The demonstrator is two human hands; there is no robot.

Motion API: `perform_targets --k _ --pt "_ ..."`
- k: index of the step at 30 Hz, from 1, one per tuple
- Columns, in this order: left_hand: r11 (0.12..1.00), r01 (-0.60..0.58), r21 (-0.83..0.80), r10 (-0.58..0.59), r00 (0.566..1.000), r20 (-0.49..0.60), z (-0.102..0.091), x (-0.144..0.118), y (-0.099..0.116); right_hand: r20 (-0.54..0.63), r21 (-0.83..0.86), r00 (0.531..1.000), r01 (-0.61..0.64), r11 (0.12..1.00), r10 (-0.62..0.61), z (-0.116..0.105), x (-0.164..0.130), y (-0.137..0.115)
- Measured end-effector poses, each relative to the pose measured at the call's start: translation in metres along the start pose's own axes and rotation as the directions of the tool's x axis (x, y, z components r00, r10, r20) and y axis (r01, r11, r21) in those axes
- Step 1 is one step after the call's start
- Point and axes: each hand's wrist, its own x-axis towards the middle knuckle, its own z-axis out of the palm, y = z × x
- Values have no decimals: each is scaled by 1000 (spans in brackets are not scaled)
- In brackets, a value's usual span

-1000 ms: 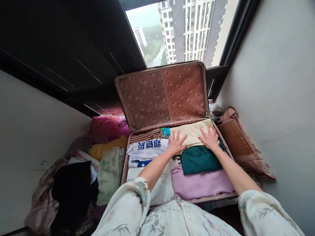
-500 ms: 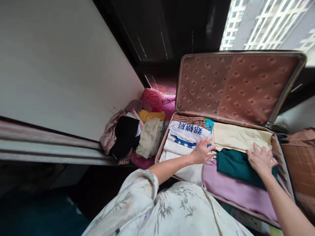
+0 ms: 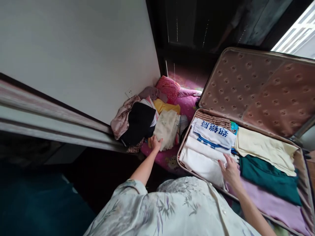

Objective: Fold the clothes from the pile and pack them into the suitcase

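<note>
My left hand (image 3: 155, 143) is at the near edge of a folded beige garment (image 3: 166, 127) on the clothes pile, its thumb and fingers apart. My right hand (image 3: 230, 168) hovers over the open suitcase (image 3: 180, 160), fingers spread and holding nothing. Beneath and beside it are folded white clothes (image 3: 203, 161) and a white shirt with blue lettering (image 3: 214, 132). Farther right in the case lie a cream garment (image 3: 264, 144), a dark green one (image 3: 268, 178) and a lilac one (image 3: 273, 201). A brown striped garment (image 3: 213, 119) is tucked along the back.
The suitcase lid (image 3: 253, 88) leans back by the dark window frame. Black (image 3: 139, 124), yellow (image 3: 167, 106) and pink patterned clothes (image 3: 125, 113) crowd the pile against the white wall (image 3: 86, 49). A pink pillow (image 3: 168, 87) sits in the corner on a pink sheet (image 3: 188, 103).
My view has turned left. My left hand has moved from the suitcase to the beige garment on the pile. My right hand has left the cream and green clothes and moved left over the white ones.
</note>
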Motion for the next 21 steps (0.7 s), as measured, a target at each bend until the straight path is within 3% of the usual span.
perform_targets --k 4,6,9,15,19,21 --pt "996 -36 79 30 997 68 33 -3 7 35 78 996 75 994 -78 17 11 -61" --pt "993 -68 92 58 993 100 40 -2 8 54 121 993 102 987 -109 24 18 -89" --pt "988 -133 82 121 983 138 33 7 0 98 205 985 121 971 -143 36 33 -128" --pt "975 -217 -43 221 951 217 -3 49 -21 208 317 945 179 931 -252 75 83 -190" --pt "958 -269 -101 286 927 244 -6 52 -24 358 232 894 194 953 -270 105 121 -221" --pt "930 -328 -167 364 887 285 -1 42 -22 484 105 847 192 976 -219 122 138 -232"
